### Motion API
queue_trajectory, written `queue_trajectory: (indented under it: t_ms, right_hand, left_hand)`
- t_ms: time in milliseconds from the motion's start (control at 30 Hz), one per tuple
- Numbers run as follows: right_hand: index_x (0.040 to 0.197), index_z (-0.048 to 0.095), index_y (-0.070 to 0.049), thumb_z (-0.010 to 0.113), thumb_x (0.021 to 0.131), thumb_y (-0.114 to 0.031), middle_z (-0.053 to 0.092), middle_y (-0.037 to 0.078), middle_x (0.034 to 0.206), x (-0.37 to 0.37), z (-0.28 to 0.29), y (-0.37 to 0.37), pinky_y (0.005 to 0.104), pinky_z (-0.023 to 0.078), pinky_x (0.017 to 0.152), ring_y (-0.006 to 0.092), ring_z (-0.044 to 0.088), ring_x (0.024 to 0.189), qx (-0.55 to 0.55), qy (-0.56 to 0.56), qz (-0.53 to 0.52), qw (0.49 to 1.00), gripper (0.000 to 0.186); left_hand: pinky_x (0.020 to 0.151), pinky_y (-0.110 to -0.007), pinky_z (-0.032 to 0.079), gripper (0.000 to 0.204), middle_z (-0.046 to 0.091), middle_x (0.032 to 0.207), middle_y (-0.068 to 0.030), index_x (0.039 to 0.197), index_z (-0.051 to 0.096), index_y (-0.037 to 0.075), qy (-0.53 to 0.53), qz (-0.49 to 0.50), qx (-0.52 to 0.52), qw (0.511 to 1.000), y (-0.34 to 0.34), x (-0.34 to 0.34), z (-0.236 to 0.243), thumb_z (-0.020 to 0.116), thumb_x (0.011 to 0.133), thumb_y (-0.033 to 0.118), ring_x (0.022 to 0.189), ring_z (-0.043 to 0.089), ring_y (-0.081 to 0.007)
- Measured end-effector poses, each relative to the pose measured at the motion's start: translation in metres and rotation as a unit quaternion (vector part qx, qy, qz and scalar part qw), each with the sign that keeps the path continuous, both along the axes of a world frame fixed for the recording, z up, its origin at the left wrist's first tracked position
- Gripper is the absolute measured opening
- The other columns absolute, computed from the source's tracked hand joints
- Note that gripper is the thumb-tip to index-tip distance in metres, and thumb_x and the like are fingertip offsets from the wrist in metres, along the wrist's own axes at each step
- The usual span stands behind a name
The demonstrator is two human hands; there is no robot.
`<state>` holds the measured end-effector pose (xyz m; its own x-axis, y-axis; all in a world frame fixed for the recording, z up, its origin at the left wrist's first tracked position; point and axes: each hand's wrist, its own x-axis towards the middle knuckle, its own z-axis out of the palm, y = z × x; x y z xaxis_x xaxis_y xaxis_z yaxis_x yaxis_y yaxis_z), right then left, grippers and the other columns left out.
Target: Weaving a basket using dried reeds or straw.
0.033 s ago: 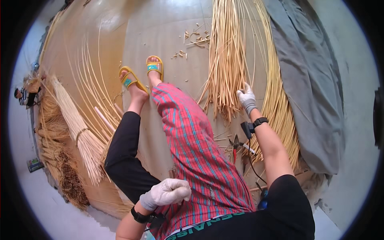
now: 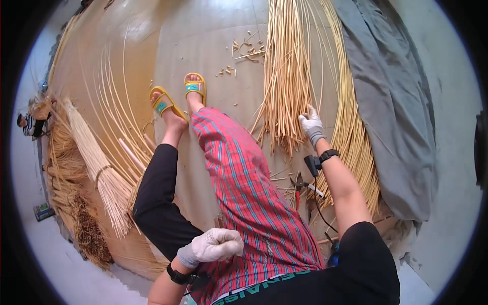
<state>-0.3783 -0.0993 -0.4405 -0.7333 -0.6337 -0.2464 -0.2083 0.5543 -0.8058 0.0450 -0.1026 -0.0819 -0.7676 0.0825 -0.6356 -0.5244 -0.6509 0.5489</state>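
Observation:
My left hand (image 2: 217, 245), in a white glove, rests over my lap on red plaid cloth (image 2: 239, 173), its fingers curled closed; what is inside them, if anything, is hidden. My right hand (image 2: 311, 124), also gloved, reaches out to the lower part of a long bundle of tan canes (image 2: 284, 71), fingers partly extended at its right edge. Paler canes (image 2: 356, 152) lie beside my right forearm. Red-handled cutters (image 2: 298, 187) lie on the floor below the bundle, beside a short white rod (image 2: 315, 188).
A grey cloth (image 2: 394, 117) runs along the right. Pale tied canes (image 2: 109, 188), loose long strands and brown fibre heaps (image 2: 86, 229) lie left. Cane offcuts (image 2: 249, 51) are scattered on the floor (image 2: 193, 40). My feet wear yellow sandals (image 2: 195, 86).
The view has shifted very slightly; my right hand and my left hand hold nearly the same positions, with no other visible change.

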Motion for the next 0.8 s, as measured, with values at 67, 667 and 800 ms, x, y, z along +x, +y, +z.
queue_trajectory:
  t_ms: [67, 667, 800]
  right_hand:
    - [0.151, 0.039, -0.012, 0.066, 0.089, -0.019, 0.069, 0.011, 0.110, -0.009, 0.021, 0.011, 0.0328, 0.052, 0.081, 0.0202, 0.066, 0.090, 0.057, 0.040, -0.013, 0.997, 0.068]
    - [0.151, 0.031, 0.002, 0.055, 0.092, -0.016, 0.052, 0.024, 0.142, 0.063, 0.001, -0.182, 0.0421, 0.052, 0.091, 0.0285, 0.065, 0.112, 0.249, 0.329, 0.238, 0.879, 0.067]
    - [0.152, 0.024, 0.006, 0.059, 0.089, -0.022, 0.056, 0.023, 0.136, 0.067, -0.016, -0.178, 0.0420, 0.057, 0.071, 0.0276, 0.072, 0.093, 0.422, 0.310, 0.212, 0.825, 0.077]
  left_hand:
    - [0.057, -0.021, 0.042, 0.022, 0.055, 0.076, 0.0024, 0.103, 0.063, 0.003, 0.021, -0.011, 0.047, 0.999, -0.013, -0.015, -0.031, 0.058, 0.101, 0.025, 0.062, 0.049, -0.0045]
    - [0.069, -0.023, 0.051, 0.027, 0.063, 0.079, 0.0009, 0.123, 0.062, 0.007, 0.061, -0.035, 0.063, 0.996, -0.030, -0.035, -0.055, 0.049, 0.106, 0.023, 0.070, 0.057, -0.0054]
    - [0.069, -0.022, 0.051, 0.025, 0.064, 0.079, 0.0003, 0.120, 0.065, 0.002, 0.052, -0.035, 0.037, 0.997, -0.039, -0.040, -0.046, 0.051, 0.105, 0.017, 0.069, 0.057, -0.0043]
